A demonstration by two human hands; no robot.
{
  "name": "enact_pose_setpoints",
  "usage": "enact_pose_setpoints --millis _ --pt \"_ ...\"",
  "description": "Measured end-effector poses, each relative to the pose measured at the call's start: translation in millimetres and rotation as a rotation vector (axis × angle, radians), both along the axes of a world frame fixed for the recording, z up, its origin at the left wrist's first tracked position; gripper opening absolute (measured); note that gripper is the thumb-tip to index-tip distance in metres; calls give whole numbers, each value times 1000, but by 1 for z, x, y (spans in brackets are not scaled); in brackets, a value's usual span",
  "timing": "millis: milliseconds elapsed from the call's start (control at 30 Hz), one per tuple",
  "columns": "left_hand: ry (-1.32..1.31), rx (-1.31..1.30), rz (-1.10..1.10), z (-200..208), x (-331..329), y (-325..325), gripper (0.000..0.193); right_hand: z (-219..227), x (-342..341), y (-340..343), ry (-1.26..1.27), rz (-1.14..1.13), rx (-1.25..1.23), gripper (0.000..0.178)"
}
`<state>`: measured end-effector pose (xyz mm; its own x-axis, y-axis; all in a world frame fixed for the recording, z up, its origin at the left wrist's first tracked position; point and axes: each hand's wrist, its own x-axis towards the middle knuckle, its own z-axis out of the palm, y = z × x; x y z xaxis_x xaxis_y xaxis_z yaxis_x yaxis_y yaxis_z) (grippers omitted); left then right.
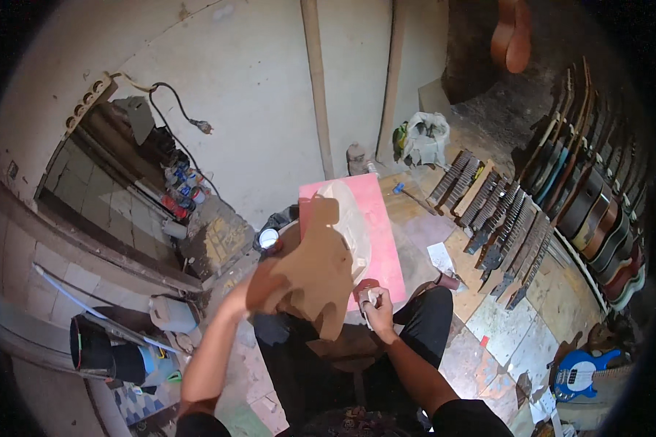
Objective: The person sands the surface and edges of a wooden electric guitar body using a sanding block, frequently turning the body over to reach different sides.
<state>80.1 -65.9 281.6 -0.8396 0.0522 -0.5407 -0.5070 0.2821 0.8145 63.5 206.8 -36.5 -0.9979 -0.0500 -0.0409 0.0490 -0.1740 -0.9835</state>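
Observation:
A flat brown cutout shaped like a guitar body [313, 266] is tilted up over my lap. My left hand [264, 285] grips its left edge, with most of the fingers hidden by the cutout. Behind it, a cream guitar-body-shaped piece [356, 218] lies on a pink board [384, 251], partly covered. My right hand [377, 309] is closed by the board's near edge, right of the cutout. Its fingers pinch something small, whitish and reddish-brown, too small to make out.
A can with white contents [269, 239] stands left of the pink board. Several guitar necks [499, 218] lie on the floor to the right, before a row of guitars [594, 211]. A hammer [412, 195], a white sack [426, 138] and a blue guitar [582, 375] are around.

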Motion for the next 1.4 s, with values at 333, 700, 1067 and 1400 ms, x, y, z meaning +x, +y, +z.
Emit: enact_pose_setpoints --millis 333,700,1067,1400 --pt "581 -198 -290 22 -125 -19 53 -34 -13 11 -50 -81 282 30" --pt "757 -250 251 27 -158 53 48 -37 -15 15 -127 -82 222 30" --pt "1295 -899 157 11 -161 56 52 -29 -11 8 -155 -60 172 27" --pt "1127 -515 -20 28 -157 61 47 -44 -12 9 -155 -57 165 27"
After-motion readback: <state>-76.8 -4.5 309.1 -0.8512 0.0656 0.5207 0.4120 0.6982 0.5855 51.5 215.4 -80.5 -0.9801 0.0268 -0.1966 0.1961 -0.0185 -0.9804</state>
